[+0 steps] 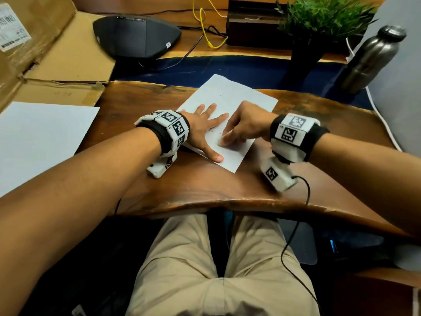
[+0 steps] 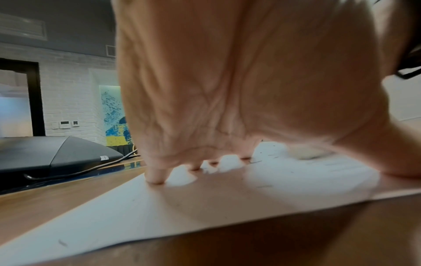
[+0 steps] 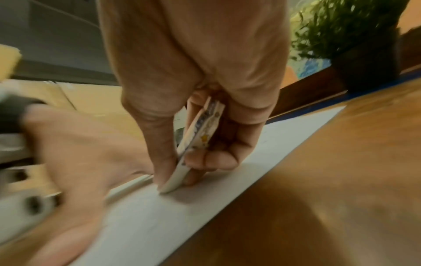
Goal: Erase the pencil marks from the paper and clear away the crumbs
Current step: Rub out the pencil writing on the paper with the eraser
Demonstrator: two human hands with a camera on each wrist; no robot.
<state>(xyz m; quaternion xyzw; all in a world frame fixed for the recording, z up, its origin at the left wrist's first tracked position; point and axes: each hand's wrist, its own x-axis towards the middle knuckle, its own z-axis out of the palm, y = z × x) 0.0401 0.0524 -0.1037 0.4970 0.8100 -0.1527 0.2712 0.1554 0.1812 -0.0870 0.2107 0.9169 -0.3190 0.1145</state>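
A white sheet of paper (image 1: 230, 99) lies at an angle on the wooden desk, with faint pencil marks (image 1: 214, 130) near its middle. My left hand (image 1: 205, 128) lies flat on the sheet with fingers spread, pressing it down. My right hand (image 1: 241, 126) pinches a white eraser (image 1: 220, 142) between thumb and fingers, its lower end touching the paper beside the left thumb. In the right wrist view the eraser (image 3: 196, 149) has a printed sleeve and its rounded tip meets the paper (image 3: 205, 207). The left wrist view shows fingertips (image 2: 156, 177) on the sheet (image 2: 136, 216) and small dark crumbs.
A second white sheet (image 1: 41, 142) and an open cardboard box (image 1: 50, 53) lie at the left. A dark conference speaker (image 1: 136, 35), yellow cable, black box, potted plant (image 1: 319, 21) and steel bottle (image 1: 373, 58) stand along the back. The desk's front edge (image 1: 227, 201) curves near my lap.
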